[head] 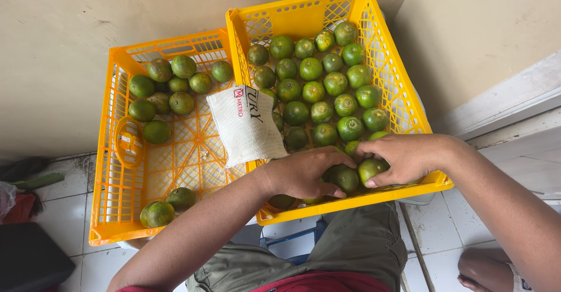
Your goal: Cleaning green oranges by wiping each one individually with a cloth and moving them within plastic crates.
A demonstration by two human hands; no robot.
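Both grips were seen inside the near end of the right-hand yellow crate (403,102): the left hand (304,172) was curled over a green lime (346,178), its fingers wrapped around the fruit, and the right hand (403,154) was closed on a second lime (371,169) just beside the first, thumb beneath and fingers on top. Many more green limes (315,90) were spread across that crate's floor, tightly packed and touching one another. A white folded cloth (245,125) was draped over the wall shared with the left-hand yellow crate (120,175), which was set lower and held fewer limes, a cluster (169,84) at the far end and two (169,207) near the front corner. White floor tiles (76,210) were visible beneath the crates, and olive trousers (356,239) were seen below the forearms.
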